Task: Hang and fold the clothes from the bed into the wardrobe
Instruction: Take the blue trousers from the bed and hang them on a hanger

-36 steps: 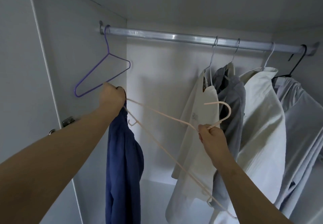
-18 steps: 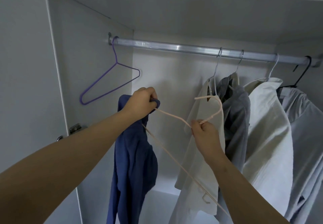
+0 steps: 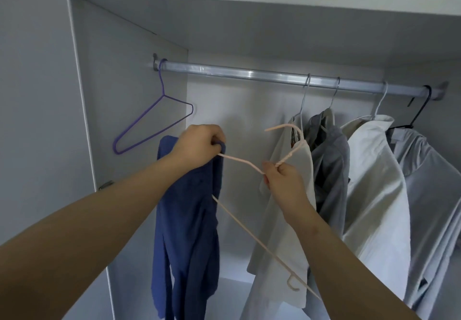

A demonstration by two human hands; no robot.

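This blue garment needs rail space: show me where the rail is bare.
Bare: the rail between the purple hanger and the cream shirt. Crowded: everything from the cream shirt rightward to the black hanger, hanging close together.

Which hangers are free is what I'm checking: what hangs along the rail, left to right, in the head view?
Along the rail: purple hanger, bare → cream shirt → grey shirt → white shirt → pale grey garment on a black hanger.
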